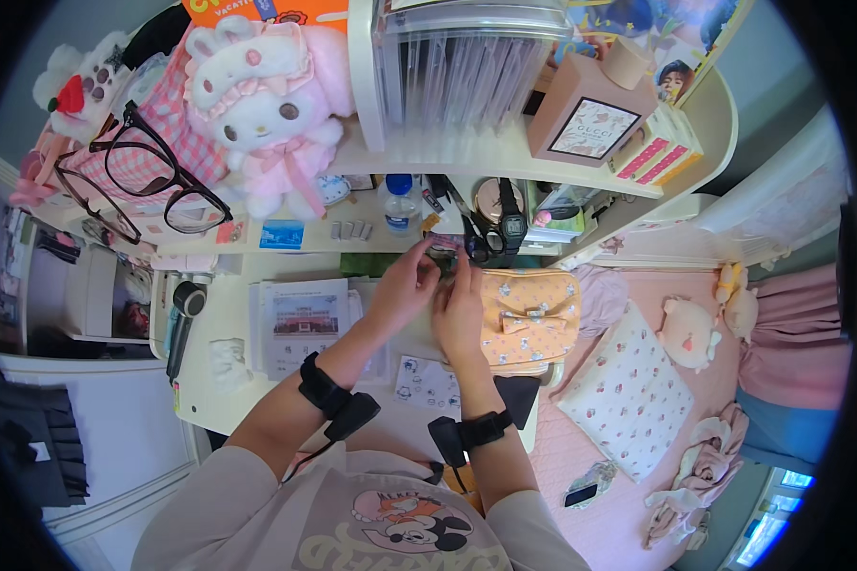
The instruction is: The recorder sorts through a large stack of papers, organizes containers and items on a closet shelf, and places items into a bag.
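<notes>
My left hand (pixel 409 285) and my right hand (pixel 460 303) meet at the front edge of the low desk shelf. Both have their fingers closed around a small, partly pinkish object (pixel 445 244) whose kind I cannot make out, since the fingertips cover much of it. Just beyond it stand scissors (pixel 481 243) with dark handles and a black digital watch (pixel 513 225) on a round stand. A small clear bottle (pixel 399 209) with a blue cap is left of them. Beside my right hand lies a yellow floral pouch (pixel 533 319) with a bow.
Papers (pixel 300 328) and a patterned sheet (pixel 427 383) lie on the desk. Black-framed glasses (pixel 148 181) and a plush rabbit (pixel 267 114) sit at the upper left. A large perfume-shaped bottle (pixel 595 109) stands on the upper shelf. Right of the desk is a pink bed with a pillow (pixel 628 395).
</notes>
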Demonstrator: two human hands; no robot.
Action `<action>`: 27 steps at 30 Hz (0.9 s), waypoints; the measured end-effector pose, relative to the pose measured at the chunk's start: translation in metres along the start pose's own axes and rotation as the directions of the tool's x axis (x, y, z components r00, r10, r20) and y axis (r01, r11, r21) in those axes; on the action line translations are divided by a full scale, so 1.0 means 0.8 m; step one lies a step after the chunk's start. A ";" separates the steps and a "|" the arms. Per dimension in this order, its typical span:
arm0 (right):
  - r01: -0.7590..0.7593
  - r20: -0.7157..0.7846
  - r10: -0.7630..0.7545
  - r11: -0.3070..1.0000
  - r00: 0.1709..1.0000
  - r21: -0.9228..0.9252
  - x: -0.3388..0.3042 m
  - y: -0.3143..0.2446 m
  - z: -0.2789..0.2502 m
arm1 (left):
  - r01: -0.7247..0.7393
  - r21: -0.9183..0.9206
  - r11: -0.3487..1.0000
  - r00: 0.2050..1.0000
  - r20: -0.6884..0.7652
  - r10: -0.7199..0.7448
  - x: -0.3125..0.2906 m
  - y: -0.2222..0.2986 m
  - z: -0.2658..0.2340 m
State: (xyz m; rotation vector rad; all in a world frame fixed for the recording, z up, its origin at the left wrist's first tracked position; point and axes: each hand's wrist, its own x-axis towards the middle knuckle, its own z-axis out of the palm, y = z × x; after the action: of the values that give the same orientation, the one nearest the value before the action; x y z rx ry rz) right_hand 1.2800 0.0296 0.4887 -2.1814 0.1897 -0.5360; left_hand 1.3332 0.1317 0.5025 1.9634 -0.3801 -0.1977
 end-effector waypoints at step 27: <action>-0.187 0.240 0.241 0.956 0.940 -0.226 -0.001 -0.008 -0.015 | -0.233 0.045 0.971 0.972 0.032 0.232 0.012 -0.038 0.024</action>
State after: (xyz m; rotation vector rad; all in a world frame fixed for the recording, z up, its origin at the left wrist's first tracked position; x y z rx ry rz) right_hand 1.2732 0.0252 0.5000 -2.3645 0.3448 -0.1003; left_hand 1.3417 0.1234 0.4670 1.9462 -0.6331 -0.0642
